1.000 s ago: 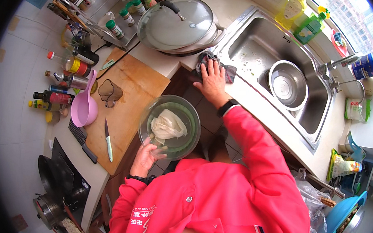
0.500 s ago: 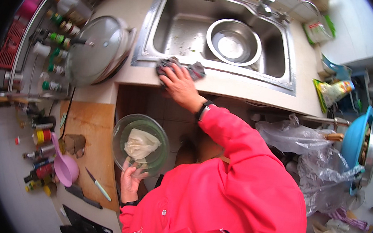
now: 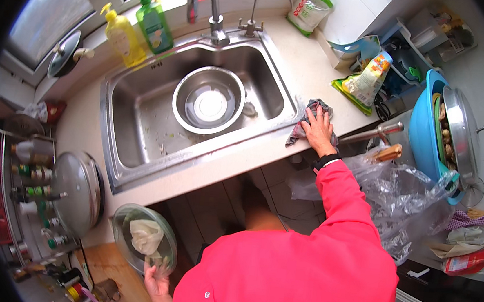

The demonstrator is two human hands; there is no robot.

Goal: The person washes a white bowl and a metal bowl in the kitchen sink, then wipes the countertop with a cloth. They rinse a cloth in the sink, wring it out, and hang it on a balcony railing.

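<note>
My right hand [image 3: 318,130] presses down with spread fingers on a crumpled dark grey and reddish rag [image 3: 297,136], on the counter just right of the sink [image 3: 135,106]. At the lower left, my left hand [image 3: 157,287] grips the rim of a clear greenish bowl [image 3: 120,233], its thumb and fingers partly seen through the wall. A limp, off-white cloth or bag [image 3: 146,236] lies inside the bowl, which I hold tilted beside the counter edge. In the sink stands a round steel basin [image 3: 181,109] with what looks like water in it.
Yellow [image 3: 125,39] and green [image 3: 155,28] pump bottles stand behind the sink, near the faucet [image 3: 216,26]. A yellow-green package [image 3: 366,84] lies right of the rag. Beyond it are a blue basin [image 3: 426,116] and clear plastic bags [image 3: 389,194]. A lidded pan [image 3: 77,193] stands left.
My right hand has wiped the rag along the counter's front edge, from the sink's left part to its right end. My left hand still holds the bowl. The view has turned rightward.
</note>
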